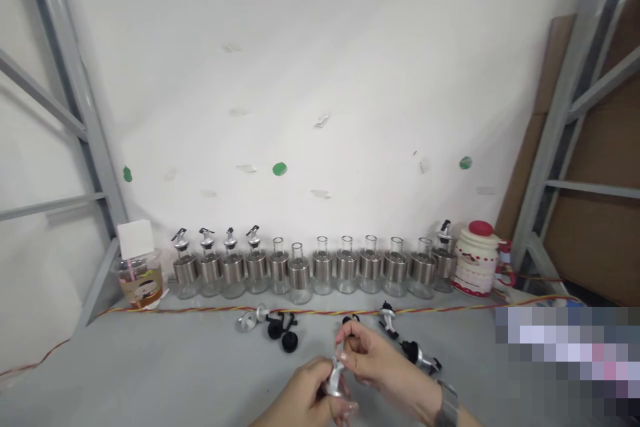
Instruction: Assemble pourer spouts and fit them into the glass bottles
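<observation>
Low in the middle of the head view, my left hand is closed around a silver pourer spout. The thumb and fingers of my right hand are pinched together just above the spout's tip; what is between them is too small to make out. Beyond my hands lie loose black stoppers and silver pourer parts. To the right, two assembled pourers rest on their sides, one farther back and one nearer.
Glass bottles with steel bands stand in a row by the wall, several with pourers on top. A drink cup ends the row at left, a cream jar with red lid at right. A twisted red-yellow wire crosses the grey tabletop.
</observation>
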Demonstrator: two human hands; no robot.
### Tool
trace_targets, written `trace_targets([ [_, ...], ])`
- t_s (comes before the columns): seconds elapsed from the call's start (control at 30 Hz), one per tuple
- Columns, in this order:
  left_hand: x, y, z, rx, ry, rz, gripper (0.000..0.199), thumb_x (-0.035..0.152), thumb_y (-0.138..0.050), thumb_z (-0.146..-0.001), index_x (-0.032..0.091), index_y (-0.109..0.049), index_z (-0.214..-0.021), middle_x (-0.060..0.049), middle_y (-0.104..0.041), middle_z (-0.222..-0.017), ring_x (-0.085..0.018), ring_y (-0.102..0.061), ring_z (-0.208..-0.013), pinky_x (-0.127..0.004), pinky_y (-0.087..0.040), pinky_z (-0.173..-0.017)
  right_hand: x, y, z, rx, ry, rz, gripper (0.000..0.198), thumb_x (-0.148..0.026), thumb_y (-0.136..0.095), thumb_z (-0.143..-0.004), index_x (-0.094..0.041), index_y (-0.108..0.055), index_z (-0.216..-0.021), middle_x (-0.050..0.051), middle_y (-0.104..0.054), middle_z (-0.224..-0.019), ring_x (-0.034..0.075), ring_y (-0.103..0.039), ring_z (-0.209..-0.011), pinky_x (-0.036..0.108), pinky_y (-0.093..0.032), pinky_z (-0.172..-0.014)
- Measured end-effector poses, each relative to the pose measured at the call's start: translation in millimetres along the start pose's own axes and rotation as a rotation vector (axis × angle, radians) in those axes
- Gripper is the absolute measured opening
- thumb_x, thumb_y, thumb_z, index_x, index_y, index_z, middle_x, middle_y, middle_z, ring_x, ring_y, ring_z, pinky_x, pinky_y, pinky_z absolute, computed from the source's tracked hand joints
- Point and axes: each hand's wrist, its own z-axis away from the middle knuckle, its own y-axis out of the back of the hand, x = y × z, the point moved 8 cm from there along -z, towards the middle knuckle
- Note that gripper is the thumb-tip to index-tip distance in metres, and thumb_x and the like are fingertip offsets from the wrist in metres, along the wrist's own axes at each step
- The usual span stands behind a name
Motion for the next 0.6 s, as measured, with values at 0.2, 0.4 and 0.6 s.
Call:
trace_targets([
  [0.2,8.8,49.3,-2.7,0.426,-0.117,0.118,0.021,0.028,-0.065,-0.069,0.014,-0.063,-0.084,0.0,-0.058,-0.07,-0.013,-0.054,-0.061,-0.023,-0.043,-0.057,7.3,14.8,-5.2,0.379,0.077,0.153,0.051,-0.073,-0.037,-0.069,-0.022,-0.039,-0.06,-0.012,-0.03,-0.036,0.005,-0.022,-0.029,0.02,-0.016,-0.033],
  [0.4,-0.5,125.6,17.9,0.912,-0.115,0.395,0.038,0.048,-0.056,-0.073,0.017,-0.052,-0.095,0.005,-0.052,-0.063,-0.011,-0.052,-0.052,-0.021,-0.039,-0.046,-6.8,6.5,-3.1,0.371,0.238,0.752,0.029,-0.037,-0.039,-0.088,-0.019,-0.051,-0.067,-0.002,-0.05,-0.059,0.013,-0.049,-0.057,0.024,-0.039,-0.055],
  [0.6,-4.0,141.5,25.2,1.022,-0.131,0.492,0.04,0.054,-0.057,-0.069,0.016,-0.052,-0.083,0.006,-0.05,-0.055,-0.009,-0.047,-0.046,-0.022,-0.039,-0.045,-18.7,-40.3,-50.0,0.004,0.46,1.207,0.041,-0.001,-0.039,-0.079,-0.023,-0.054,-0.11,0.006,-0.054,-0.111,0.018,-0.046,-0.103,0.029,-0.036,-0.089],
])
